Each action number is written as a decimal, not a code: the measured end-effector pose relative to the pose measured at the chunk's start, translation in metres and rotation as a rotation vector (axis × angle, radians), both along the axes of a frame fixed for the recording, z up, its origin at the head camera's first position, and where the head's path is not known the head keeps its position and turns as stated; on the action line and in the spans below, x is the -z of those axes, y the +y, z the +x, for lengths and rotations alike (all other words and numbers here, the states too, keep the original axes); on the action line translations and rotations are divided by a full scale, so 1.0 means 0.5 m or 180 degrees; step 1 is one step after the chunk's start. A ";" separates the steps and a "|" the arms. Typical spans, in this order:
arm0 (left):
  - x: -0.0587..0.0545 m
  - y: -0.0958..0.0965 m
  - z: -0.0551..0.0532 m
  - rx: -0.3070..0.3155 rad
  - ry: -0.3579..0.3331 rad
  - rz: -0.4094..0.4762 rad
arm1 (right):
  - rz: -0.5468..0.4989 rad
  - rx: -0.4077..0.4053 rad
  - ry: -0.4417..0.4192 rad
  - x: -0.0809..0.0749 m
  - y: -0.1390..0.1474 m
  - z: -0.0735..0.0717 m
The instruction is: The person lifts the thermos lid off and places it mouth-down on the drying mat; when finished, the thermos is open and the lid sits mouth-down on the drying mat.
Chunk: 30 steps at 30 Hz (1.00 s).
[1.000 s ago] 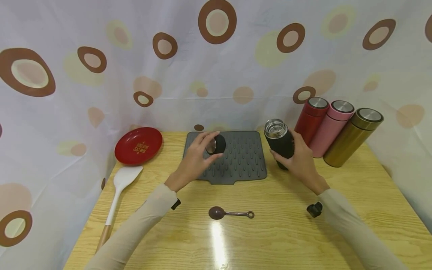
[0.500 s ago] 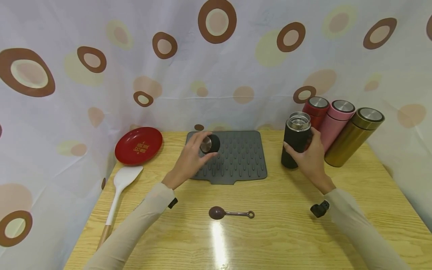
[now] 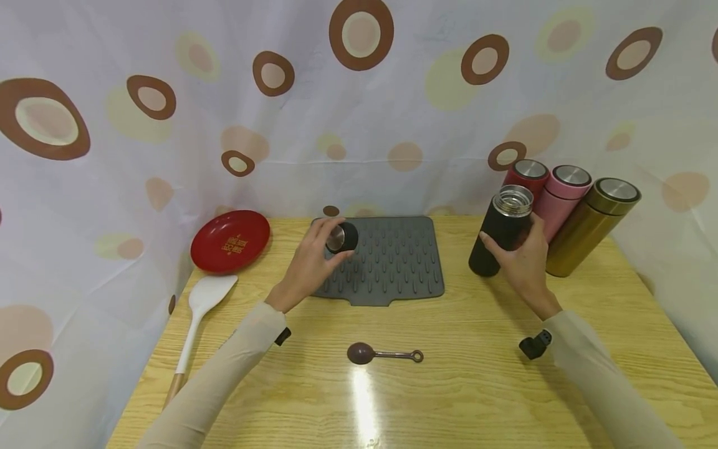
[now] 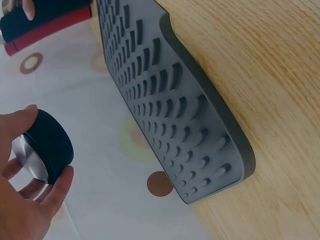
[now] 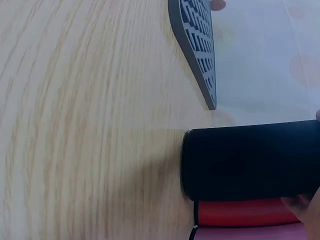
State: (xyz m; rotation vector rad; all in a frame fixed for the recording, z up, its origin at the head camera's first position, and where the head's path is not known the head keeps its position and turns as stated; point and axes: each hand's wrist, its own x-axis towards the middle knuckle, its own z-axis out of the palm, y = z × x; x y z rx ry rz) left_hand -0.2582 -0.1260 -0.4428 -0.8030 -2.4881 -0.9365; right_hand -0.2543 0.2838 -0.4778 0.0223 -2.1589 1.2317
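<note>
Plate [image 3: 230, 242]: red with gold characters, at nine o'clock from the mat [image 3: 398, 259], twelve being the far side of the table [image 3: 460, 386].
Spatula [image 3: 193, 324]: white with a wooden handle, at seven o'clock from the plate, blade just beside the rim.
Left hand [image 3: 308, 262]: thumb and fingers pinch the lid [image 3: 350, 238].
Lid: black, silver face turned toward the palm, held above the mat's ten o'clock part, apart from it.
Mat: grey, covered with raised ridges.
Spoon [image 3: 361, 353]: brown, at six o'clock from the mat, handle pointing to three.
Black flask [image 3: 496, 240]: uncapped, at three o'clock from the mat, mouth tilted to one; I cannot tell whether its base touches the table.
Right hand [image 3: 526, 259]: grasps the black flask around its side.
Capped flasks: from the black flask, red flask [image 5: 245, 212] at one, pink flask [image 3: 561, 202] at two, gold flask [image 3: 589, 231] at three.
</note>
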 end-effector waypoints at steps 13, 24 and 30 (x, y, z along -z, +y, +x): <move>0.010 -0.015 -0.022 -0.0045 0.0011 -0.0135 | 0.0068 0.0012 -0.0147 0.023 0.018 0.013; 0.019 -0.038 -0.098 -0.0205 -0.0224 -0.0388 | 0.0196 -0.0031 -0.0042 0.030 0.018 0.008; 0.032 -0.042 -0.134 -0.0215 -0.0263 -0.0582 | 0.0222 -0.0014 -0.0069 0.028 0.024 0.003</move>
